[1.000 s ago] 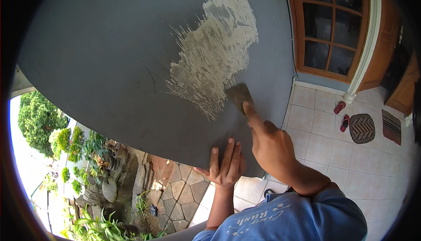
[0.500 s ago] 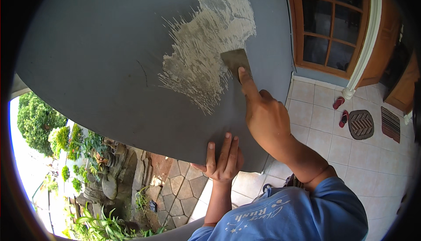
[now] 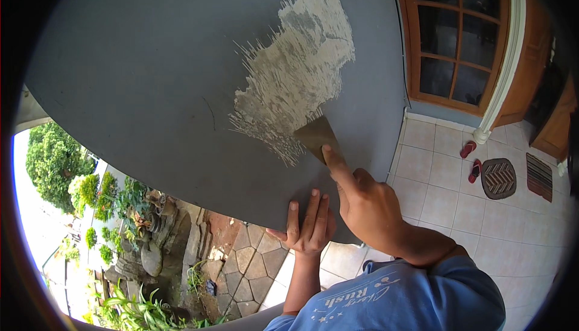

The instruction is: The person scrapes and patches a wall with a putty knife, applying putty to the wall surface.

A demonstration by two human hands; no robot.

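My right hand (image 3: pixel 369 204) is closed round a putty knife, its index finger stretched along the flat metal blade (image 3: pixel 319 138). The handle is hidden inside the fist. The blade's edge lies against a grey painted wall (image 3: pixel 163 102), at the lower right border of a rough scraped patch (image 3: pixel 295 72). Pale, streaky paint remnants and bare grey plaster show in that patch, with ragged ends. Below the blade, my left hand (image 3: pixel 309 225) rests flat on the wall's lower edge, fingers stretched and slightly apart, thumb out to the side.
A wooden-framed window (image 3: pixel 455 41) stands at the upper right, beside a white column (image 3: pixel 503 59). Red sandals (image 3: pixel 475 171) and a patterned mat (image 3: pixel 499 178) lie on the tiled floor (image 3: pixel 464 240). Garden plants (image 3: pixel 139 313), rocks and stone paving (image 3: pixel 244 264) fill the lower left.
My right hand has moved the putty knife downward along the patch's right side, toward my left hand. The left hand stays at the wall's edge. The view has shifted slightly.
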